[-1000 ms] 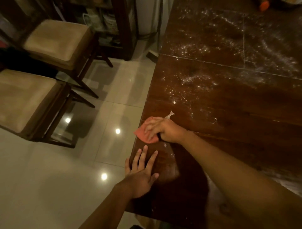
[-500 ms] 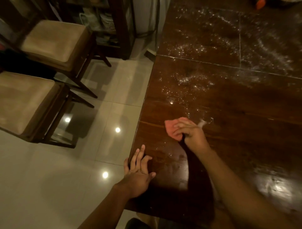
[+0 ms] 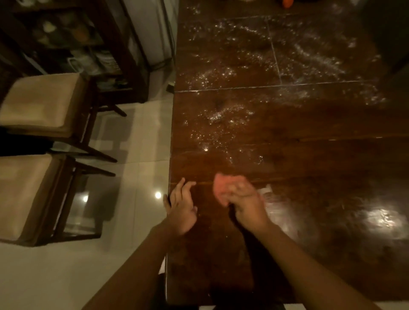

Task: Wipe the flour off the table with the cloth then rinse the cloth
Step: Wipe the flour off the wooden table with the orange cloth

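A dark wooden table [image 3: 309, 159] fills the right side of the head view. White flour [image 3: 223, 119] is scattered over its middle and far parts. My right hand [image 3: 245, 201] presses a pink cloth [image 3: 220, 188] on the table near the front left, blurred by motion. A white tag of the cloth shows to the right of the hand. My left hand [image 3: 181, 205] rests at the table's left edge, fingers loosely curled, holding nothing.
Two dark wooden chairs with beige cushions [image 3: 42, 104] [image 3: 24, 194] stand on the white tiled floor [image 3: 137, 141] to the left. A dark cabinet [image 3: 88, 51] stands behind them. An orange object [image 3: 287, 2] sits at the table's far edge.
My right hand swept the cloth from the left edge to the right across the table. My left hand's fingers curled up from lying flat. The camera has tilted more straight down.
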